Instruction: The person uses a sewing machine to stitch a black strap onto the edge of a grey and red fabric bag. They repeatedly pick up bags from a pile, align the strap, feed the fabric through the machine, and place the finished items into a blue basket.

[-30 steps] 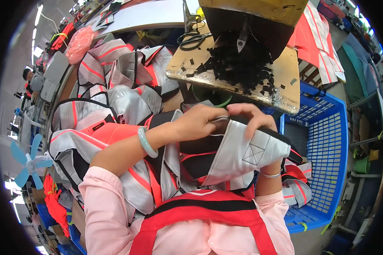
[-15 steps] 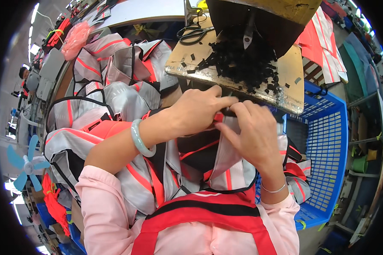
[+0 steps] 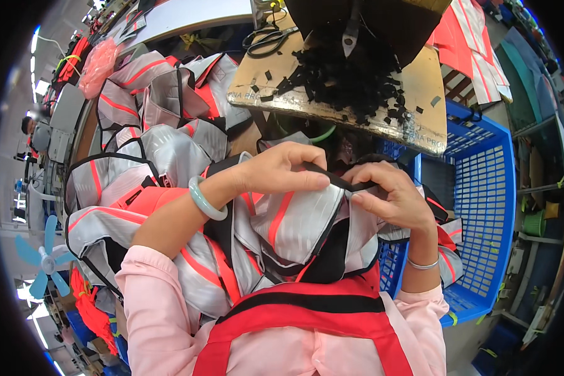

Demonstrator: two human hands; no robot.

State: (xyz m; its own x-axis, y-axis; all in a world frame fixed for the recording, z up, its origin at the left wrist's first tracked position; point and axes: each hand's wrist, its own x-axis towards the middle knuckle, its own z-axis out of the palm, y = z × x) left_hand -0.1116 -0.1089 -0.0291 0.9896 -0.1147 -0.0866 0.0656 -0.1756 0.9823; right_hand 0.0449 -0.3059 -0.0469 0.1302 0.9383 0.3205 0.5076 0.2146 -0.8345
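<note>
My left hand point(image 3: 288, 168) pinches the black edging of a light grey garment point(image 3: 304, 222) with coral stripes. Its thumb and forefinger are closed on the cloth. To the right of it, my right hand point(image 3: 391, 193) grips the same black edging, thumb under bent fingers. Between the two hands a short stretch of the edge is drawn taut. The rest of the garment hangs down toward my red and black apron point(image 3: 301, 307). Whether anything small is also tucked in my right fingers cannot be seen.
Beyond my hands, small black scraps point(image 3: 344, 81) heap on a cardboard-topped stand point(image 3: 247, 84), under a dark box-like cover with a pointed metal piece point(image 3: 349, 41). Black-handled scissors point(image 3: 266, 42) lie there. More grey garments point(image 3: 182, 147) pile left; a blue basket point(image 3: 482, 219) stands right.
Both hands have come down from the stand's edge toward me and moved slightly apart. The garment's grey panel now shows broadly between and below them.
</note>
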